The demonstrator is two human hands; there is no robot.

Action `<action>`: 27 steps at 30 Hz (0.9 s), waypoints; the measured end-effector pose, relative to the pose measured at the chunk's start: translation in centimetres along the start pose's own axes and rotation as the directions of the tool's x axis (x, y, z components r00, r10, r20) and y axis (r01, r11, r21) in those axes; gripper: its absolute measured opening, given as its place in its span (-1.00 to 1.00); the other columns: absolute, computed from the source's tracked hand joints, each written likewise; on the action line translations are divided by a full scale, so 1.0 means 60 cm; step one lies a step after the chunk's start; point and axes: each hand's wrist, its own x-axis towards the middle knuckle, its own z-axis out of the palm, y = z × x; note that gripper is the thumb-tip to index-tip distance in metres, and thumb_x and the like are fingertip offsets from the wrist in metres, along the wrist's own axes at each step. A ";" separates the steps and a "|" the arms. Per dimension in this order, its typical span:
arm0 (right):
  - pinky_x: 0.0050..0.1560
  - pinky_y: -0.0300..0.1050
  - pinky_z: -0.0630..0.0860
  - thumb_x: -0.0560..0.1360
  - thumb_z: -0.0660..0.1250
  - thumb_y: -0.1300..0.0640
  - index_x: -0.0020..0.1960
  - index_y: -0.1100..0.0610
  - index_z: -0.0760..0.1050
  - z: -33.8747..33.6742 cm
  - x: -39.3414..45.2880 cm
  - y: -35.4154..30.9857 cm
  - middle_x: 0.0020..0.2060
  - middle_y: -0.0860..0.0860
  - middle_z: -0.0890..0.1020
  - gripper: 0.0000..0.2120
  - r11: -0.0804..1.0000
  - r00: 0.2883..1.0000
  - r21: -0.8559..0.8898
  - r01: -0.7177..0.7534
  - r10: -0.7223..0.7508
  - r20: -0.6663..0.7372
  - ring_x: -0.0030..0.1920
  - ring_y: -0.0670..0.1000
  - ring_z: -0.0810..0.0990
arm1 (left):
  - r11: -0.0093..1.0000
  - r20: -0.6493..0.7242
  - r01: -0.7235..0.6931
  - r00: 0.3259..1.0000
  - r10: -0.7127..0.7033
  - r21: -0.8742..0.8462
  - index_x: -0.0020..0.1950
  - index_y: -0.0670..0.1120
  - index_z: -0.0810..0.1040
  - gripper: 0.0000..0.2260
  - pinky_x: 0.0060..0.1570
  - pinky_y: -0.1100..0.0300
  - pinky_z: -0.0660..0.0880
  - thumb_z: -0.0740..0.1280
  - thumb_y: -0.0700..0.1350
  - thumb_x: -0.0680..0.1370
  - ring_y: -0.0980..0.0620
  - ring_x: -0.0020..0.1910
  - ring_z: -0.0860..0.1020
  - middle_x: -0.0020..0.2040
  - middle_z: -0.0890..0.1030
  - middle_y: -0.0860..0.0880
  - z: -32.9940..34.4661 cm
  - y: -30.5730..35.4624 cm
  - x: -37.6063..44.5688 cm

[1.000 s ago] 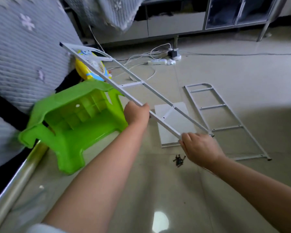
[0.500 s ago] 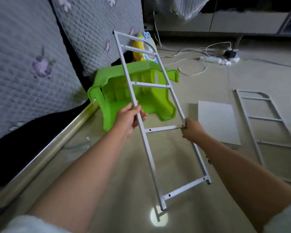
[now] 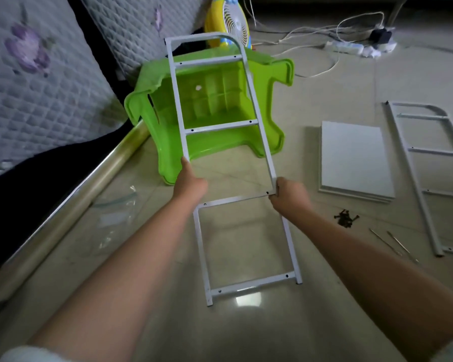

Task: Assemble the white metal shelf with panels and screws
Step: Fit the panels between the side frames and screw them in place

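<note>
Swung upright since earlier, the white ladder-shaped metal side frame (image 3: 221, 126) was gripped by the left hand (image 3: 190, 182) and right hand (image 3: 288, 193), while the second white frame (image 3: 426, 176) at 3 o'clock, the stacked white flat panels (image 3: 356, 160) and the black screws (image 3: 345, 218) lay unjoined, so assembly had barely begun.

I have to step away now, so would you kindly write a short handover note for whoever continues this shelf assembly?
Left hand grips the left rail of the white side frame; right hand grips its right rail by the third rung. The frame's foot end is near the floor, its rounded top in front of the green stool.
Second side frame lies flat on the floor to the right, white panels stacked beside it, black screws piled nearer.
Done: parts laid out. Left: every panel and screw; nothing is joined yet.
</note>
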 end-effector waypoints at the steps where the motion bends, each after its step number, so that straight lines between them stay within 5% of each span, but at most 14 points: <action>1: -0.18 -0.20 0.29 0.51 0.20 0.25 0.11 0.33 0.42 0.007 0.002 0.003 0.06 0.26 0.55 -0.78 1.000 1.000 0.004 -0.011 0.011 0.010 0.08 0.21 0.52 | 0.999 0.012 -0.029 1.000 0.029 0.029 0.53 -0.11 -0.19 -0.32 0.25 0.17 0.28 0.14 -0.30 0.54 -0.13 0.41 0.26 0.50 0.14 -0.14 0.006 -0.006 0.000; 4: -0.18 -0.19 0.29 0.52 0.20 0.25 0.01 0.30 0.45 0.030 0.004 0.014 0.06 0.26 0.55 -0.87 1.000 0.997 -0.004 -0.025 0.025 0.075 0.08 0.21 0.53 | 0.989 0.081 -0.077 0.994 0.067 0.130 0.50 -0.22 -0.25 -0.30 0.36 0.32 -0.08 0.17 -0.32 0.53 -0.01 0.52 -0.11 0.53 -0.18 -0.13 0.028 -0.034 -0.010; 7: -0.20 -0.21 0.25 0.52 0.21 0.23 -0.30 0.10 0.30 0.043 0.004 0.027 -0.11 0.22 0.51 -0.77 1.000 0.995 0.006 -0.026 0.025 0.097 -0.02 0.18 0.53 | 0.963 0.137 -0.134 0.985 0.104 0.232 0.48 -0.28 -0.26 -0.27 0.30 0.38 -0.12 0.21 -0.33 0.52 -0.01 0.51 -0.18 0.51 -0.25 -0.18 0.041 -0.056 -0.022; 10: -0.19 -0.20 0.29 0.52 0.22 0.21 -0.03 0.23 0.45 0.049 0.007 0.034 -0.03 0.23 0.57 -0.91 1.000 0.994 0.028 -0.014 0.011 0.111 0.01 0.18 0.54 | 0.936 0.132 -0.178 0.981 0.144 0.305 0.49 -0.27 -0.25 -0.24 0.32 0.33 -0.03 0.25 -0.31 0.51 -0.05 0.51 -0.14 0.50 -0.28 -0.20 0.044 -0.066 -0.025; 15: 0.11 -0.14 0.43 0.49 0.32 0.13 0.32 0.19 0.39 0.038 0.015 0.059 0.11 0.09 0.59 -0.58 0.995 0.990 0.100 0.004 -0.017 0.137 0.11 0.10 0.56 | 0.859 0.053 -0.222 0.973 0.223 0.461 0.51 -0.24 -0.16 -0.29 0.43 0.19 -0.01 0.23 -0.25 0.52 -0.05 0.52 -0.15 0.52 -0.25 -0.16 0.053 -0.063 -0.041; 19: 0.14 -0.18 0.39 0.49 0.31 0.11 0.35 0.21 0.36 0.026 0.013 0.074 0.13 0.09 0.60 -0.54 0.996 0.975 0.080 0.029 -0.046 0.216 0.15 0.07 0.53 | 0.774 0.052 -0.296 0.945 0.324 0.559 0.50 -0.22 0.05 -0.41 0.42 0.11 0.05 0.22 -0.21 0.53 -0.10 0.52 -0.07 0.53 -0.09 -0.20 0.055 -0.064 -0.056; 21: 0.14 -0.18 0.39 0.52 0.27 0.10 0.33 0.21 0.38 0.012 0.016 0.088 0.15 0.11 0.58 -0.59 0.999 0.966 0.014 0.049 -0.051 0.253 0.18 0.08 0.51 | 0.676 0.075 -0.441 0.864 0.498 0.590 0.33 -0.29 0.39 -0.55 0.28 0.00 0.34 0.28 -0.28 0.44 -0.25 0.41 0.27 0.41 0.26 -0.34 0.064 -0.064 -0.059; 23: 0.15 -0.17 0.39 0.55 0.22 0.09 0.32 0.21 0.40 -0.014 0.025 0.117 0.19 0.12 0.55 -0.62 0.992 0.966 -0.102 0.070 -0.042 0.253 0.20 0.10 0.49 | 0.571 0.140 -0.555 0.780 0.610 0.605 -0.08 -0.29 0.61 -0.71 -0.20 0.00 0.58 0.18 -0.24 0.32 -0.27 -0.03 0.61 0.02 0.59 -0.33 0.089 -0.052 -0.061; 27: 0.13 -0.11 0.42 0.56 0.16 0.07 0.30 0.19 0.41 -0.077 0.041 0.200 0.20 0.14 0.52 -0.64 0.953 0.975 -0.301 0.033 0.036 0.221 0.21 0.12 0.47 | 0.436 0.296 -0.698 0.668 0.683 0.568 -0.33 -0.18 0.59 -0.66 -0.50 0.22 0.48 0.03 -0.13 0.25 -0.11 -0.38 0.58 -0.32 0.58 -0.12 0.161 0.016 -0.072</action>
